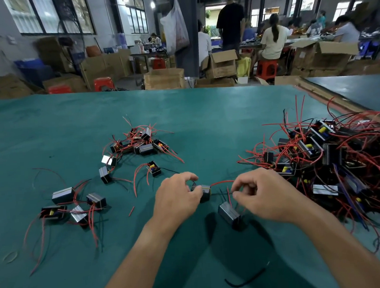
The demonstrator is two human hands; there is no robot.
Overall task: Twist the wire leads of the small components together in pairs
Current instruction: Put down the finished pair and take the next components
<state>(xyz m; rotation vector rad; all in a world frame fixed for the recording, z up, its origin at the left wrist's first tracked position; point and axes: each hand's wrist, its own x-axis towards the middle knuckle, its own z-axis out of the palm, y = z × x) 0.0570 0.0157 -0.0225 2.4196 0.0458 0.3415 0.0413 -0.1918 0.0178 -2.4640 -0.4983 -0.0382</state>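
Pairing 2 components looks to be the step in hand. The left hand (pixel 177 197) curls round the first component (pixel 206 191), thumb and fingers gripping its black body above the green table (pixel 204 111). A red lead (pixel 221 182) arcs from it to the right hand (pixel 263 195), whose thumb and forefinger close in a narrow pinch on wire ends. The second component (pixel 232 215) sits just below and between the hands, its leads rising toward that pinch. Whether it rests on the table or hangs by its leads, I cannot tell.

I judge the twist to be starting or partway. The next move calls for holding the first component steady while the right fingertips roll the pinched ends round each other without letting the thin wires slip apart.

The fingers cover the joint, so how many leads are in the pinch, and any turns made, are hidden. The heap (pixel 335 155) of loose components at the right is a tangle cut off by the frame edge. The near cluster (pixel 75 205) and far cluster (pixel 136 143) seem joined, though their joints are too small to make out.
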